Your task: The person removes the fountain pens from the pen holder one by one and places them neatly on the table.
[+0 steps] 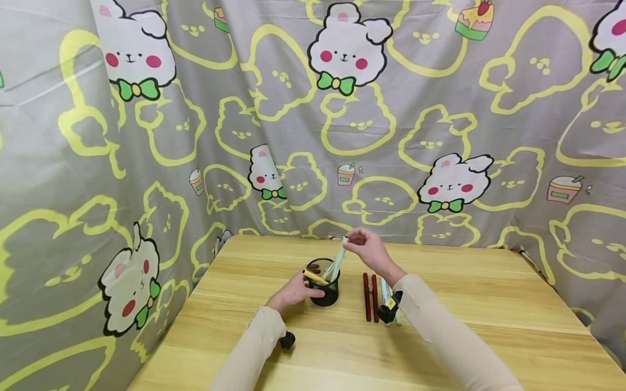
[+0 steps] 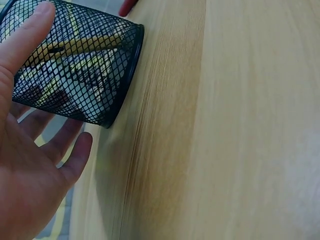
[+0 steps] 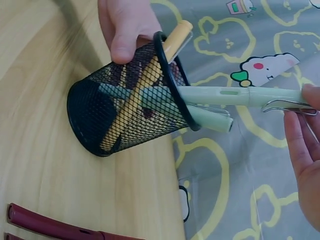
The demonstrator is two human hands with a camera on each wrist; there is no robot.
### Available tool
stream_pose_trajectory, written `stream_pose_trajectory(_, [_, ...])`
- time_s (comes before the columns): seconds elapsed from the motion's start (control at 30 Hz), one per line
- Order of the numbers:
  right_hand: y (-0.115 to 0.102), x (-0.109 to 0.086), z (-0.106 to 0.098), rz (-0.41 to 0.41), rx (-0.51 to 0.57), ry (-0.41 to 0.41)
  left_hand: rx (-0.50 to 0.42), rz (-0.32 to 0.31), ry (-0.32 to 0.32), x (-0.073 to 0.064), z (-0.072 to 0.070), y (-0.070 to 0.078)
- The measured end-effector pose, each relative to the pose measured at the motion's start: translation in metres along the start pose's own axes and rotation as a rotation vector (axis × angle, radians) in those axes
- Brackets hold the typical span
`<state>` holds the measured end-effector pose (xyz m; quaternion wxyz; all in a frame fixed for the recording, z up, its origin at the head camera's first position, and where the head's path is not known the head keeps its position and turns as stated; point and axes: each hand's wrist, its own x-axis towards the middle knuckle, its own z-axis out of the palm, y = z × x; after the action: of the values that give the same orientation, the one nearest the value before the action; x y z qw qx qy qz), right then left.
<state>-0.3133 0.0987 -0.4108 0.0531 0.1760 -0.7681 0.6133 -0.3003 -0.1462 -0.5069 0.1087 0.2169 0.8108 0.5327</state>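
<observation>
A black mesh pen holder [image 1: 325, 296] stands upright on the table, and my left hand [image 1: 295, 290] holds it from the left side. In the left wrist view the thumb [image 2: 31, 32] lies on one side of the mesh and the fingers curve around the other. My right hand [image 1: 370, 250] pinches a light green pen [image 3: 220, 95] by its clip end, above the holder's rim. The pen's lower part is inside the holder. A yellow pen [image 3: 177, 40] and a second light green pen [image 3: 215, 120] also lean in it.
To the right of the holder, two dark red pens [image 1: 370, 297] lie side by side on the wooden table [image 1: 332, 358]. Pale blue and green pens [image 1: 385, 290] lie beside them, partly hidden by the right wrist. A patterned curtain [image 1: 293, 108] hangs behind the table.
</observation>
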Motion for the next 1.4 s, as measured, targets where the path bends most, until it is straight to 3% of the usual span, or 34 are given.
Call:
stream_pose_trajectory(0.3, [-0.004,0.000,-0.016,-0.017,0.134,0.076,0.030,0.019,0.020,-0.001,0.001,0.000])
stream_pose_trajectory(0.57, [-0.005,0.000,-0.032,-0.005,0.325,0.157,0.045,0.009,0.030,-0.002,0.001,0.000])
stream_pose_trajectory(0.93, [0.002,-0.012,-0.076,-0.011,0.460,0.240,0.019,-0.004,0.028,-0.003,0.002,0.001])
stream_pose_trajectory(1.17, [0.017,-0.021,-0.106,0.020,0.557,0.256,-0.024,0.028,-0.006,-0.019,-0.001,0.032])
stream_pose_trajectory(1.4, [0.034,-0.036,-0.133,0.057,0.556,0.243,-0.023,0.025,-0.023,-0.015,-0.001,0.028])
